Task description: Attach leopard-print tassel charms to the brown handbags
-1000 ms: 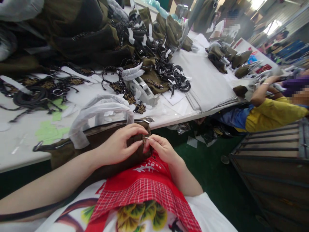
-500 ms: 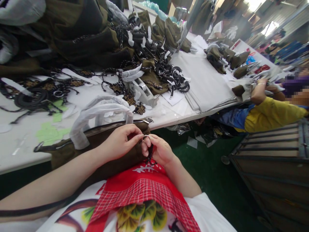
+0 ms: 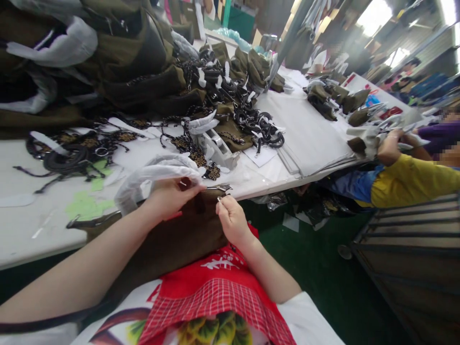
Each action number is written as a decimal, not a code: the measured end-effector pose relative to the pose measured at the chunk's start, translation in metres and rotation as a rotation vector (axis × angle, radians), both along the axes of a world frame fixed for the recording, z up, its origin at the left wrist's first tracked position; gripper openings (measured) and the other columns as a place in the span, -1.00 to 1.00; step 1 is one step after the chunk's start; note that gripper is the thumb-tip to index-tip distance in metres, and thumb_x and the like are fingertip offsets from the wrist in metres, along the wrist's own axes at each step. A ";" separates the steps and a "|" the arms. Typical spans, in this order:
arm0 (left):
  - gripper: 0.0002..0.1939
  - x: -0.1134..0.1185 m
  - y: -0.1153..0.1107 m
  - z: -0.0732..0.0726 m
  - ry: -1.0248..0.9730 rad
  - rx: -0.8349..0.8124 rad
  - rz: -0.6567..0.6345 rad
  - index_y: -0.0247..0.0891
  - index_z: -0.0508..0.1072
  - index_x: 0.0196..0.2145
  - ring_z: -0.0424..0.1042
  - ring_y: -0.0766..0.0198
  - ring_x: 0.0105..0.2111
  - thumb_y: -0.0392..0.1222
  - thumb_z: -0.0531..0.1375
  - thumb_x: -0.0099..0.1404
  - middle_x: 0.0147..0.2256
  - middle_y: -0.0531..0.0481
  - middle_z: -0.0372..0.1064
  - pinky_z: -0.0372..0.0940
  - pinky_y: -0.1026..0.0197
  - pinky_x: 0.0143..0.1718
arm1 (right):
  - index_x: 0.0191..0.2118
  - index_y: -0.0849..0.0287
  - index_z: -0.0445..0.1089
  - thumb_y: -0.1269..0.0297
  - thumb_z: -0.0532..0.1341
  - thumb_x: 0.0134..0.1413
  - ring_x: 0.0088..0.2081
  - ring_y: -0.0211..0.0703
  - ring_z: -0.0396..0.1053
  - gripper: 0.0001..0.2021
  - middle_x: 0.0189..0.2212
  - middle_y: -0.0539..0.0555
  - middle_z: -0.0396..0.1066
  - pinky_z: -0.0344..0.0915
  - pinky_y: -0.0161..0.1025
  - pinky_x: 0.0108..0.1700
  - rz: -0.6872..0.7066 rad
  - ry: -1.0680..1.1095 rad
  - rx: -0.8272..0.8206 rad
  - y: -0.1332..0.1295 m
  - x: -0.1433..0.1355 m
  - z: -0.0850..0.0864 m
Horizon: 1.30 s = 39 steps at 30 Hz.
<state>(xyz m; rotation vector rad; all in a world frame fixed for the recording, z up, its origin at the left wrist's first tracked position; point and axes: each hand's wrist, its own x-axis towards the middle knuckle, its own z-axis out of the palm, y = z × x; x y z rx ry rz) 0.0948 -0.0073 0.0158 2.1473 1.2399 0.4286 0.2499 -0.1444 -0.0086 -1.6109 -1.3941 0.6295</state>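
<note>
Matt olive cloth bag [image 3: 172,239]; glossy white table [image 3: 39,239]; shiny metal zipper end [image 3: 223,187]

The person's left hand [image 3: 167,199] at the upper edge of an olive bag [image 3: 179,239]; right hand [image 3: 233,218] pinching a small metal fitting [image 3: 219,198] (mostly hidden); coiled black straps [image 3: 64,159] on the white table [image 3: 21,235].

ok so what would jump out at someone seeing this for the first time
Probably the bright red apron low in the middle, right under the left hand and right hand at the olive bag. Next, the big heap of olive bags at the upper left of the table, and the yellow sleeve of another person off to the right.
</note>
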 end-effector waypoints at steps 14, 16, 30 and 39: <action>-0.75 0.001 -0.020 0.012 0.128 0.114 -0.132 -0.16 0.35 -0.34 0.46 0.06 -0.29 0.03 0.02 0.30 -0.34 -0.08 0.45 0.32 0.09 -0.17 | -0.32 0.16 0.41 0.33 0.12 0.28 -0.25 -0.09 0.31 -0.84 -0.34 0.10 0.36 0.22 -0.20 -0.15 0.072 -0.684 -0.179 0.031 -0.027 0.012; -0.83 -0.002 -0.027 0.015 0.077 0.148 -0.132 -0.17 0.31 -0.26 0.46 0.07 -0.33 -0.06 0.01 0.31 -0.33 -0.08 0.43 0.30 0.10 -0.24 | -0.29 0.17 0.42 0.31 0.14 0.29 -0.25 -0.06 0.31 -0.85 -0.33 0.13 0.37 0.23 -0.18 -0.15 0.103 -0.694 -0.203 0.029 -0.029 0.014; -0.71 -0.015 0.004 0.018 0.046 0.140 -0.441 -0.21 0.42 -0.40 0.41 0.13 -0.34 -0.06 0.01 0.34 -0.36 -0.09 0.45 0.26 0.11 -0.24 | -0.28 0.15 0.43 0.29 0.11 0.31 -0.27 -0.09 0.33 -0.82 -0.33 0.10 0.38 0.19 -0.19 -0.19 0.085 -0.689 -0.199 0.033 -0.030 0.008; -0.73 -0.010 -0.013 0.015 -0.070 0.072 -0.300 -0.17 0.20 -0.52 0.25 0.23 -0.50 -0.08 -0.03 0.32 -0.51 0.02 0.26 0.17 0.13 -0.39 | -0.32 0.17 0.42 0.28 0.14 0.30 -0.25 -0.04 0.33 -0.82 -0.30 0.16 0.38 0.21 -0.16 -0.18 0.056 -0.716 -0.192 0.032 -0.032 0.013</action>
